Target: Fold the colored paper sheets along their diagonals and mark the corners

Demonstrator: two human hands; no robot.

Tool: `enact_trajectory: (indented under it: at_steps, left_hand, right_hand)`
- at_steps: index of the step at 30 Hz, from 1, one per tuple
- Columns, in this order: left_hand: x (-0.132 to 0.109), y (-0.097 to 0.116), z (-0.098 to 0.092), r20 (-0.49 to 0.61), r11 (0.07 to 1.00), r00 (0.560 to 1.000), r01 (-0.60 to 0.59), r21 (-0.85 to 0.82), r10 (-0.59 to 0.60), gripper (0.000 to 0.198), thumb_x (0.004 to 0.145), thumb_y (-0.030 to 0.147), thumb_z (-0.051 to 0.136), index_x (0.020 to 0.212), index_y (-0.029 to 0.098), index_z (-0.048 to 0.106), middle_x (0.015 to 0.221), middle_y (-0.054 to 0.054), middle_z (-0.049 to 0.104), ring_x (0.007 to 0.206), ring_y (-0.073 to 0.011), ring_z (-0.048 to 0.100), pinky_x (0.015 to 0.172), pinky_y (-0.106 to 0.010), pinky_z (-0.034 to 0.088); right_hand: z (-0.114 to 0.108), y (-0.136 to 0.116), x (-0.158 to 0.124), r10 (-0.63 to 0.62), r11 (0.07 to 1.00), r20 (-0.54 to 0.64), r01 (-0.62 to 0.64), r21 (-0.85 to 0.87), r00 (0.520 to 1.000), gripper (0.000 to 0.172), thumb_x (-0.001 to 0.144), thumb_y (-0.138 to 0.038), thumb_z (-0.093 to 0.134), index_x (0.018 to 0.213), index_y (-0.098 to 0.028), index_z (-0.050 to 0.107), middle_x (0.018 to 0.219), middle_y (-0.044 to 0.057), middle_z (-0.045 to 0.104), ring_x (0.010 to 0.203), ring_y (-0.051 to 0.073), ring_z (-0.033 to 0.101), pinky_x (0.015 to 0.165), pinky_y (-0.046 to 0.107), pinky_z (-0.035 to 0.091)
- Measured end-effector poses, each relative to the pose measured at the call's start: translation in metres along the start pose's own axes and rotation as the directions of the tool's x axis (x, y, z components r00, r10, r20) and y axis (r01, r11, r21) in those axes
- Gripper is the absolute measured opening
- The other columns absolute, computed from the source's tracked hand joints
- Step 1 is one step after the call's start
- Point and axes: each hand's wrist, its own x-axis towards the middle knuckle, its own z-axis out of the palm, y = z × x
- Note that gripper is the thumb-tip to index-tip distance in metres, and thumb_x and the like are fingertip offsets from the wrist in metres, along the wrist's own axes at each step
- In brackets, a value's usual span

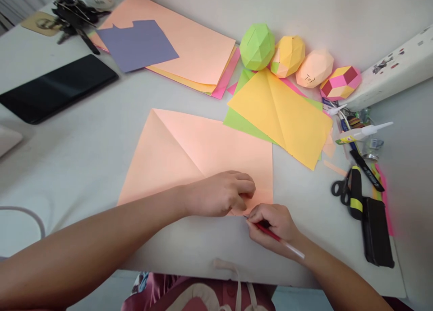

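Note:
A large peach paper sheet (216, 144) lies on the table with a diagonal crease running from its far left corner. My left hand (221, 193) rests on its near edge, fingers curled down; whatever sits under the fingertips is hidden. Close beside it, my right hand (275, 229) grips a red pen (269, 232) with a clear end. The pen's tip touches or nearly touches the sheet's near edge, just right of my left fingertips.
Yellow paper (280, 117) overlaps green paper (248, 127) at right. Several faceted paper shapes (257, 47) line the wall. Stacked paper (176, 40) carries a purple piece (138, 47). A black phone (61, 87) lies left; scissors (345, 189), a cutter (356, 191) and a black case (377, 232) lie right.

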Motion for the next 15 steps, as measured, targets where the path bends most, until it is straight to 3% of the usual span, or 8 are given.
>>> enact_trajectory:
  at_steps: [4,7,10,13,15]
  left_hand:
    - [0.0,0.0,0.0,-0.03,0.999,1.0,0.005,-0.054,-0.007,0.026,0.086,0.01,0.056,0.061,0.016,0.064,0.087,-0.009,0.063,0.096,-0.0204,0.057,0.084,-0.033,0.046]
    - [0.001,-0.001,0.001,-0.055,0.998,0.998,-0.006,-0.064,0.002,0.027,0.085,0.01,0.056,0.06,0.015,0.064,0.086,-0.009,0.063,0.092,-0.0188,0.058,0.081,-0.032,0.047]
    - [0.002,-0.002,0.002,-0.058,0.999,0.998,-0.018,-0.033,0.016,0.026,0.082,0.005,0.056,0.06,0.016,0.064,0.086,-0.007,0.064,0.09,-0.0169,0.058,0.08,-0.029,0.048]
    - [0.002,-0.001,0.003,-0.061,0.999,0.998,-0.035,0.008,0.035,0.025,0.077,-0.002,0.056,0.063,0.016,0.065,0.088,-0.007,0.064,0.092,-0.0167,0.059,0.081,-0.028,0.049]
    - [0.003,-0.001,0.004,-0.068,0.998,0.997,-0.042,0.048,0.045,0.025,0.074,-0.005,0.055,0.064,0.016,0.065,0.087,-0.007,0.064,0.093,-0.0172,0.06,0.081,-0.028,0.049]
  right_hand:
    - [-0.01,0.003,0.0,0.287,0.914,0.102,-0.304,0.269,0.952,0.014,0.077,-0.015,0.057,0.068,-0.02,0.048,0.063,-0.003,0.055,0.048,0.007,0.049,0.043,0.019,0.04]
    - [-0.015,0.01,-0.001,0.383,0.789,0.163,-0.414,0.455,0.909,0.017,0.081,-0.024,0.06,0.072,-0.02,0.046,0.064,-0.004,0.054,0.041,0.005,0.043,0.037,0.017,0.036]
    - [-0.017,0.018,-0.001,0.314,0.779,0.162,-0.351,0.519,0.936,0.022,0.084,-0.032,0.059,0.075,-0.02,0.043,0.063,-0.005,0.055,0.038,0.004,0.04,0.035,0.017,0.036]
    - [-0.019,0.025,0.001,0.19,0.918,-0.037,-0.164,0.36,0.981,0.022,0.092,-0.037,0.05,0.079,-0.022,0.042,0.06,-0.006,0.054,0.035,0.006,0.041,0.033,0.018,0.035]
    - [-0.024,0.03,0.003,0.111,0.973,-0.184,-0.07,0.218,0.977,0.021,0.097,-0.037,0.04,0.084,-0.022,0.045,0.065,-0.003,0.056,0.042,0.009,0.048,0.037,0.021,0.039]
